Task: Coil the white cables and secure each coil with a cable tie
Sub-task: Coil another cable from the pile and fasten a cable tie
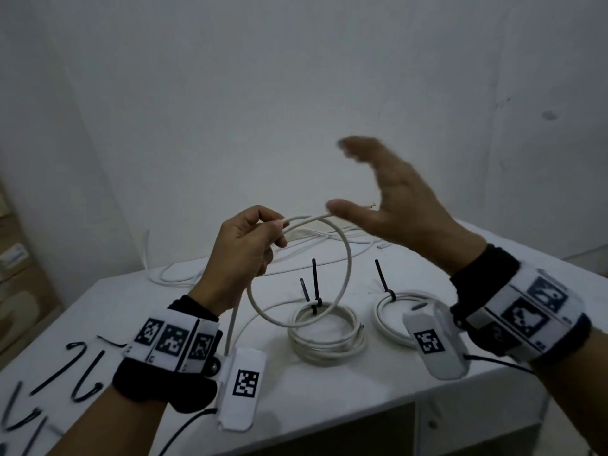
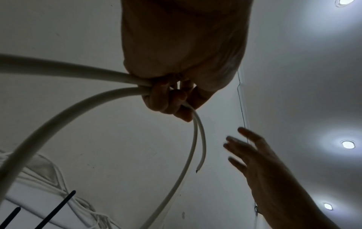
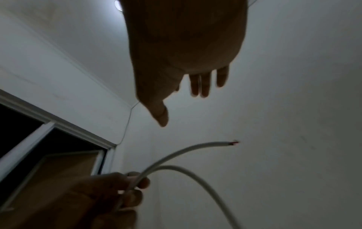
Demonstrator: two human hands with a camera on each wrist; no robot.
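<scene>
Left of centre in my head view, my left hand [image 1: 245, 240] is raised, fingers curled round the white cable [image 1: 342, 255]. It forms one upright loop at centre frame, its cut end pointing right. Right of centre, my right hand [image 1: 399, 209] hovers with fingers spread, empty. No readable writing.

A plain indoor room is shown, more makeshift workspace than kitchen or shop. It is enclosed by bare white walls [image 1: 296, 77], lit by recessed ceiling lights [image 2: 348, 144], and furnished with a white table [image 1: 329, 406] beside stacked cardboard boxes [image 1: 19, 274].
</scene>
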